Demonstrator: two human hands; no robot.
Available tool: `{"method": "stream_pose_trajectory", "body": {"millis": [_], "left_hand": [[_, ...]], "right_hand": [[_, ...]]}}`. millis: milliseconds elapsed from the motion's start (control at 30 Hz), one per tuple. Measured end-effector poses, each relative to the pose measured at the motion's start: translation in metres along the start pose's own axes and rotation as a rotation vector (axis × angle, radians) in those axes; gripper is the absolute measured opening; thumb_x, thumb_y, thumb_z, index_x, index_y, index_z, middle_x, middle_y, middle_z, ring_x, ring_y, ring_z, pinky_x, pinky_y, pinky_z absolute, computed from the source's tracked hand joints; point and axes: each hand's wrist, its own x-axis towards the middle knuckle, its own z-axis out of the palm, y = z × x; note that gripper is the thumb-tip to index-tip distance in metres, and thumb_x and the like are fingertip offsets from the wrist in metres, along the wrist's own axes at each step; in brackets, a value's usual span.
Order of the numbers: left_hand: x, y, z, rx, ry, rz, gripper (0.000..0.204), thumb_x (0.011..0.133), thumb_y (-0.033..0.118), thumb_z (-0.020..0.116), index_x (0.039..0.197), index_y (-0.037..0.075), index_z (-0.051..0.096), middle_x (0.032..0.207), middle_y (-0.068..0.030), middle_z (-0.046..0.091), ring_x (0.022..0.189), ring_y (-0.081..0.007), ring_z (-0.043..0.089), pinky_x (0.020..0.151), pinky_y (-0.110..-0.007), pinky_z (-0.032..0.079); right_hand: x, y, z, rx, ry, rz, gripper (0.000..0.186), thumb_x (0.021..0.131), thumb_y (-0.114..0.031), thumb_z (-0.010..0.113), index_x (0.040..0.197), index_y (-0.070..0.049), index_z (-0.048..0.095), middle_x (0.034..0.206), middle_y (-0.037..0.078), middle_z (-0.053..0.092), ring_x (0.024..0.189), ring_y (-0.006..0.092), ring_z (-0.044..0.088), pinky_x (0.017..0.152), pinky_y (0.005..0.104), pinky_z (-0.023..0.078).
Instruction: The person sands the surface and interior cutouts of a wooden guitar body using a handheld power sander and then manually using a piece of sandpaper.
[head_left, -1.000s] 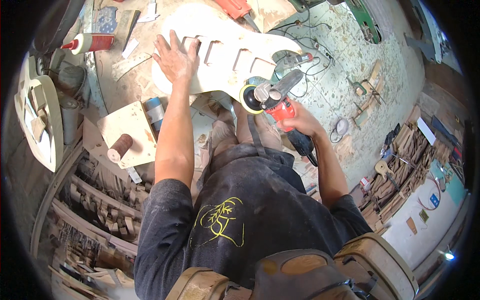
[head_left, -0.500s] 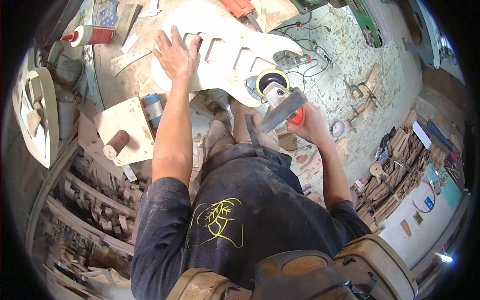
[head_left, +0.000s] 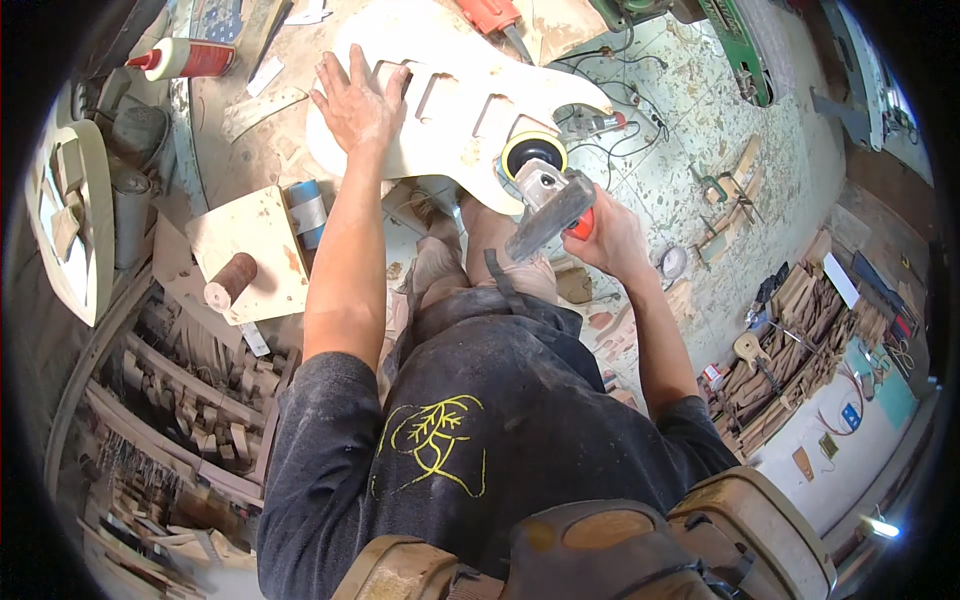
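Sander (head_left: 541, 180) shifted toward 1 o'clock since a second ago, now at 4 o'clock of guitar body (head_left: 445, 145) — right hand (head_left: 614, 234) gripping it, left hand (head_left: 362, 112) splayed flat at 9 o'clock.

**Total woodworking shop, and a messy one**

There's a pale guitar body (head_left: 455, 75) on the bench (head_left: 300, 75) with a red power sander (head_left: 542, 183) at it, racks (head_left: 170, 447) crammed with offcuts (head_left: 205, 425) on the left, scrap strips (head_left: 795, 325) piled on the right, plus clamps (head_left: 714, 188) and tangled cords (head_left: 640, 125) lying around.

Left hand (head_left: 362, 108) flat, right hand (head_left: 614, 236) curled
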Motion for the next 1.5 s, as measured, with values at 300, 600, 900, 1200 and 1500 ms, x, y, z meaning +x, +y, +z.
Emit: {"method": "stream_pose_trajectory", "body": {"millis": [300,600,900,1200,1500], "left_hand": [[0.000,0.000,0.000,0.030,-0.008,0.010,0.083,0.088,0.067,0.056,0.152,0.017,0.040,0.159,-0.0189,0.029,0.150,-0.0342,0.023,0.122,-0.052,0.015],[0.000,0.001,0.000,0.034,-0.013,0.015,0.086,0.086,0.071,0.056,0.153,0.018,0.040,0.158,-0.0201,0.030,0.149,-0.0355,0.023,0.122,-0.052,0.016],[0.001,-0.003,0.003,0.031,-0.003,0.019,0.087,0.086,0.071,0.057,0.152,0.017,0.040,0.159,-0.0201,0.029,0.150,-0.0353,0.023,0.122,-0.052,0.016],[0.001,-0.003,0.004,0.036,0.002,0.026,0.086,0.086,0.071,0.056,0.152,0.017,0.041,0.159,-0.0200,0.030,0.149,-0.0353,0.023,0.122,-0.052,0.016],[0.000,0.002,-0.001,-0.012,0.002,0.017,0.082,0.087,0.063,0.061,0.151,0.015,0.042,0.158,-0.0211,0.030,0.149,-0.0362,0.023,0.122,-0.052,0.014]], "right_hand": [[-0.023,-0.004,0.001,0.629,-0.143,0.235,0.058,0.066,-0.019,0.082,0.116,0.001,0.059,0.100,0.008,0.067,0.089,0.0162,0.063,0.081,0.0298,0.050],[-0.012,-0.023,0.005,0.713,-0.246,0.352,0.069,0.066,-0.019,0.078,0.128,0.001,0.054,0.109,0.010,0.065,0.096,0.0171,0.061,0.088,0.0309,0.049],[-0.010,-0.018,0.015,0.823,-0.232,0.345,0.066,0.067,-0.018,0.077,0.126,0.000,0.054,0.107,0.007,0.065,0.094,0.0164,0.061,0.085,0.0304,0.049],[-0.008,-0.020,0.014,0.837,-0.248,0.369,0.064,0.068,-0.016,0.077,0.126,-0.001,0.054,0.105,0.007,0.065,0.093,0.0160,0.061,0.086,0.0302,0.048],[-0.008,-0.020,0.012,0.851,-0.271,0.362,0.065,0.069,-0.014,0.076,0.128,0.000,0.054,0.110,0.007,0.064,0.098,0.0157,0.060,0.089,0.0306,0.048]]}}
